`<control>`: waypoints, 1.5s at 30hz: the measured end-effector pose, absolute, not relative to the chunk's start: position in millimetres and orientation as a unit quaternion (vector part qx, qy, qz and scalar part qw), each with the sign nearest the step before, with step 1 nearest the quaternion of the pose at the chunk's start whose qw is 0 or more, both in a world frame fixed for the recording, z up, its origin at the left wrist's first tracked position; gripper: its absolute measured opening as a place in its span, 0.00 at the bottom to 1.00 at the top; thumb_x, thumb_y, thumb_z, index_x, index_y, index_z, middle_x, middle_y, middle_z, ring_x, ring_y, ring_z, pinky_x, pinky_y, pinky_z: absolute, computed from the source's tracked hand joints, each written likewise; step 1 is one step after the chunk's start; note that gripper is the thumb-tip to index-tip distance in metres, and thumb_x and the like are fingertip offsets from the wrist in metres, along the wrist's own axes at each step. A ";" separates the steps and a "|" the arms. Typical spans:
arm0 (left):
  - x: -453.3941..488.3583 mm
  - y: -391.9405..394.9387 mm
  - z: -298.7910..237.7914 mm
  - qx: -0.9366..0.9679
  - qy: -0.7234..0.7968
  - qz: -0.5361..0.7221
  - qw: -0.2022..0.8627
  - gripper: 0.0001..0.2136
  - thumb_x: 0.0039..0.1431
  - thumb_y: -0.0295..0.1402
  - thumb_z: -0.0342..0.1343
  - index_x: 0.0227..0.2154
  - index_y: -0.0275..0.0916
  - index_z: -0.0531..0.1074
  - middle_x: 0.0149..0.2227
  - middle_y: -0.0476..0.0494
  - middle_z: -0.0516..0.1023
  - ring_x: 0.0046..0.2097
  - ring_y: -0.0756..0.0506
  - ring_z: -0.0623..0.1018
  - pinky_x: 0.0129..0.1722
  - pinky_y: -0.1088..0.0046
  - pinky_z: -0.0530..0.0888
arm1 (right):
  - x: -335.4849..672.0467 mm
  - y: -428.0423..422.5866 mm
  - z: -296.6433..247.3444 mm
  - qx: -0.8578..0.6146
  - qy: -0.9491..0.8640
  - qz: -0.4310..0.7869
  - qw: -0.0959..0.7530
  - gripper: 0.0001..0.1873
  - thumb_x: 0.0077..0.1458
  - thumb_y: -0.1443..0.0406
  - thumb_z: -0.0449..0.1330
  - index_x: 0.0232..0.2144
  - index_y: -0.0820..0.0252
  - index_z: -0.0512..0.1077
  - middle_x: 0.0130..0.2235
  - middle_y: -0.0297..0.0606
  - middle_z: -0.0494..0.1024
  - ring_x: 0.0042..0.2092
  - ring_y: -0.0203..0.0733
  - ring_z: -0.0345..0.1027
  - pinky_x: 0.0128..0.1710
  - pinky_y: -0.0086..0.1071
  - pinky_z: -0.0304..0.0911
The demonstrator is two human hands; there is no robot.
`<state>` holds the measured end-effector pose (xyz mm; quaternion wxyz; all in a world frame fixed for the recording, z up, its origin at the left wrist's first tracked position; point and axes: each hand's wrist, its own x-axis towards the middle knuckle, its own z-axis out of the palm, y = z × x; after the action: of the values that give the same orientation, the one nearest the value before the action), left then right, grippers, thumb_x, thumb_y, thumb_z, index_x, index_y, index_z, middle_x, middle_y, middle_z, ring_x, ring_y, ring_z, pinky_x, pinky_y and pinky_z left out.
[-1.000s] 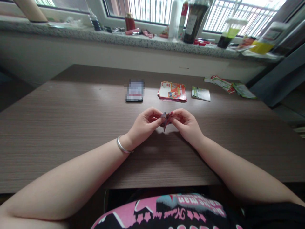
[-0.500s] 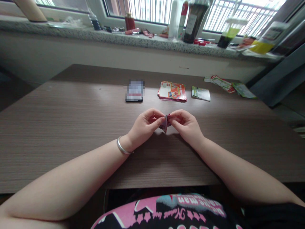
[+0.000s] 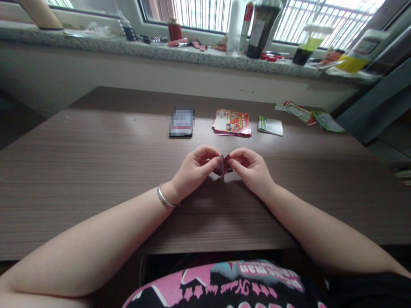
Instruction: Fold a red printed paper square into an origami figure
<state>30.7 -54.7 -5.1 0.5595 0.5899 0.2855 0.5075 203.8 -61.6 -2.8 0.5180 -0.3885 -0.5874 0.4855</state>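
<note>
A small folded piece of printed paper (image 3: 222, 167), dark red and purplish grey, is pinched between my two hands just above the table. My left hand (image 3: 202, 164), with a silver bangle at its wrist, grips the paper's left side between thumb and fingers. On the other side, my right hand (image 3: 248, 164) pinches the reddish right part. The fingertips are close together and cover much of the paper. Beyond my hands lies a stack of red and orange printed leaflets (image 3: 233, 123).
A phone-like device (image 3: 181, 122), its screen blurred, lies left of the stack. To the right are a small green-and-white booklet (image 3: 270, 126) and several loose leaflets (image 3: 300, 113). Bottles and small items stand on the granite sill (image 3: 205, 52) behind the wooden table (image 3: 96, 171).
The folded paper has opened slightly, with more of its dark red right part showing by my right fingers. Both hands stay almost in place.
</note>
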 end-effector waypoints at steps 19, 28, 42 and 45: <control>38.5 -61.8 3.2 0.671 0.338 0.487 0.446 0.03 0.55 0.27 0.56 0.30 0.37 0.66 0.28 0.53 0.69 0.28 0.56 0.70 0.28 0.82 0.71 | 201.0 -69.1 4.1 -0.386 -0.736 0.275 0.484 0.05 0.50 0.71 0.58 0.29 0.56 0.68 0.30 0.30 0.73 0.32 0.33 0.69 0.33 0.28 0.70; 36.5 -62.5 1.6 0.644 0.315 0.497 0.490 0.06 0.59 0.35 0.54 0.32 0.38 0.66 0.28 0.52 0.69 0.28 0.54 0.72 0.29 0.79 0.73 | 198.7 -70.4 5.5 -0.372 -0.695 0.332 0.519 0.02 0.54 0.67 0.59 0.30 0.57 0.69 0.30 0.30 0.74 0.30 0.32 0.70 0.31 0.27 0.70; 39.8 -66.3 9.0 0.683 0.332 0.533 0.374 0.03 0.54 0.24 0.53 0.28 0.38 0.67 0.28 0.54 0.69 0.28 0.56 0.71 0.30 0.79 0.70 | 196.3 -72.9 7.4 -0.371 -0.702 0.339 0.505 0.03 0.55 0.65 0.60 0.30 0.56 0.69 0.30 0.30 0.74 0.31 0.32 0.69 0.32 0.27 0.70; 39.3 -65.7 9.7 0.667 0.330 0.519 0.421 0.02 0.55 0.26 0.53 0.28 0.38 0.66 0.26 0.55 0.69 0.26 0.56 0.71 0.29 0.80 0.71 | 196.0 -72.8 7.6 -0.374 -0.693 0.351 0.506 0.04 0.55 0.64 0.60 0.29 0.56 0.69 0.29 0.30 0.73 0.31 0.32 0.69 0.31 0.27 0.69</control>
<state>39.3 -65.7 9.7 0.4205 0.6669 0.3296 0.5193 196.0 -72.8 7.6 0.5064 -0.3738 -0.6933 0.3511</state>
